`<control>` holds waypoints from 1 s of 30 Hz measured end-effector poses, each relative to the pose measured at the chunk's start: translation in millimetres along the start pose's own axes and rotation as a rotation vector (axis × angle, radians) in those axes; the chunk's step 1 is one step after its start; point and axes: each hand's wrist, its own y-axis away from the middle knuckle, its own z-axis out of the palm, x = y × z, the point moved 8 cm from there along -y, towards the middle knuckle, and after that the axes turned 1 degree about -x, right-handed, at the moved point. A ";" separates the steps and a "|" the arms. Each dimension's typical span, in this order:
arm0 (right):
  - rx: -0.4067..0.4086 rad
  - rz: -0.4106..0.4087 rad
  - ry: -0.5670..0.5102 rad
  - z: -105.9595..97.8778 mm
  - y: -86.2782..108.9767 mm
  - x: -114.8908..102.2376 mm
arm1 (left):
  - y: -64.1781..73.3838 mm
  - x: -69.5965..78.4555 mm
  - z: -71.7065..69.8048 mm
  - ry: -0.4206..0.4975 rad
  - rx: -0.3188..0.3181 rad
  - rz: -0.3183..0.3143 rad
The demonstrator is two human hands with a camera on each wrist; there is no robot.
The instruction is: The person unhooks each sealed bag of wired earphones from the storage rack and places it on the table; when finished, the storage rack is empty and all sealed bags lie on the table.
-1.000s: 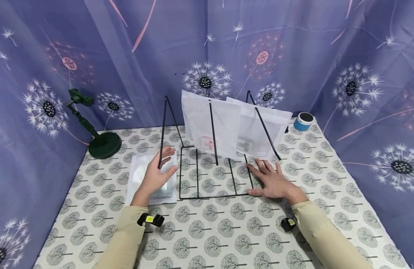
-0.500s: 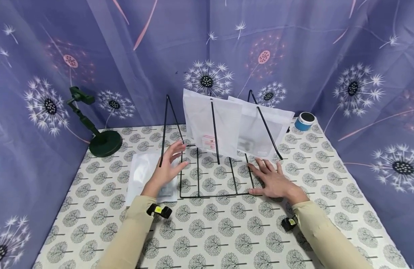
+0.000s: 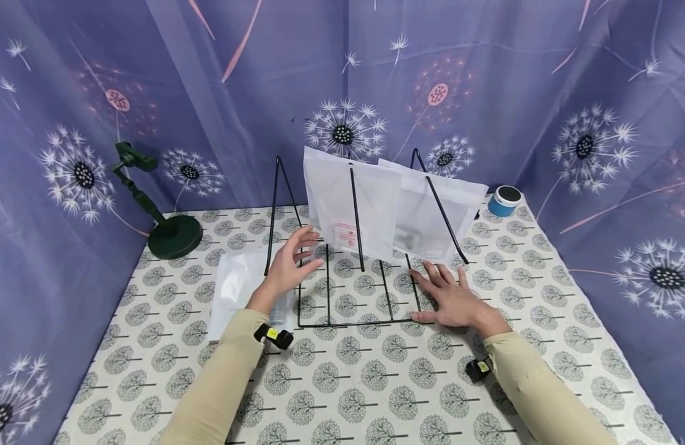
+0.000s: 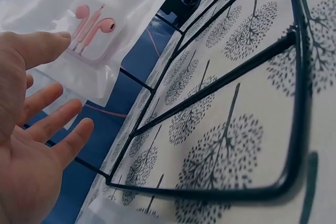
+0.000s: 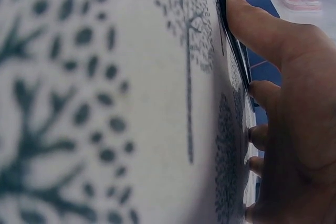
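A black wire rack (image 3: 358,324) stands on the table, its triangular uprights rising at the back. Two white pouches stand in it: the left pouch (image 3: 370,191) shows pink earphones (image 4: 94,30) through its face, and the right pouch (image 3: 431,210) leans beside it. My left hand (image 3: 287,269) reaches in at the rack's left upright, fingers spread apart and holding nothing, close before the left pouch. My right hand (image 3: 449,300) rests with fingers spread at the rack's right side, thumb (image 5: 252,22) against its wire. A third white pouch (image 3: 239,281) lies flat, partly behind my left forearm.
A dark green stand (image 3: 174,238) with a jointed arm is at the back left. At the back right sits a blue, black-topped round container (image 3: 502,203). A purple dandelion-print curtain (image 3: 237,123) closes off the back and sides of the tree-print tablecloth (image 3: 376,377).
My left hand has moved right and forward, from over the flat pouch past the left upright toward the left standing pouch. The right hand stays in place.
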 end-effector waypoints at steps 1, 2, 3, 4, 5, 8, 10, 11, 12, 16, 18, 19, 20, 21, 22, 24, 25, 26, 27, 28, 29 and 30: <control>0.000 0.000 0.000 -0.1 0.1 0.2 | -1.4 -5.0 1.2 -0.002 -0.004 -0.009; -0.003 0.003 0.001 0.2 0.0 0.4 | -2.9 -8.8 2.3 -0.002 -0.005 -0.012; -0.004 0.006 0.003 0.6 -0.1 0.7 | -4.3 -11.4 3.3 -0.006 -0.007 -0.013; -0.006 0.006 0.005 0.7 0.0 0.5 | -5.6 -12.8 4.4 -0.011 -0.008 -0.011; -0.006 0.003 0.003 0.6 0.2 -0.1 | -6.8 -13.7 5.3 -0.013 -0.007 -0.011; -0.010 -0.001 0.001 0.9 0.6 -1.1 | -10.1 -15.9 6.9 -0.019 0.007 -0.028; -0.009 -0.005 -0.003 0.6 1.1 -1.8 | -12.6 -17.3 7.1 -0.032 0.020 -0.049; -0.009 -0.003 -0.002 0.6 1.0 -1.5 | -14.0 -17.6 7.2 -0.033 0.026 -0.059; -0.007 -0.002 0.001 0.5 0.9 -1.2 | -15.4 -17.2 7.5 -0.031 0.030 -0.066; -0.003 0.005 0.006 0.5 -0.1 0.6 | -19.8 -8.3 9.5 -0.008 0.019 -0.077; -0.007 0.008 0.005 1.2 -0.7 1.3 | -20.5 -1.2 10.7 0.001 0.008 -0.085; -0.011 0.010 0.003 1.8 -0.7 1.6 | -20.7 2.1 11.1 0.000 0.004 -0.090; -0.014 0.010 0.003 2.2 -0.8 1.7 | -20.8 4.9 11.3 -0.006 0.002 -0.097; -0.016 0.012 0.002 2.5 -0.8 1.8 | -21.1 7.2 11.5 -0.012 0.003 -0.101; -0.016 0.012 0.002 2.6 -0.6 1.8 | -21.3 8.3 11.5 -0.018 0.005 -0.105; -0.013 0.012 0.001 2.4 -0.2 2.1 | -22.6 9.0 11.3 -0.021 0.018 -0.099; -0.009 0.010 0.001 1.9 0.0 2.1 | -23.5 9.0 11.4 -0.013 0.026 -0.092; -0.004 0.009 0.001 1.2 0.2 2.3 | -24.4 8.7 11.7 0.002 0.032 -0.083; 0.001 0.009 0.000 0.7 0.5 2.5 | -25.2 8.4 12.3 0.015 0.037 -0.070; 0.004 0.007 0.000 0.6 0.5 2.2 | -25.3 7.5 12.7 0.038 0.042 -0.062; 0.007 0.006 0.000 0.7 0.3 2.0 | -25.4 6.7 13.4 0.063 0.045 -0.053; 0.006 0.004 0.001 1.0 0.2 1.7 | -25.5 6.1 14.3 0.089 0.047 -0.045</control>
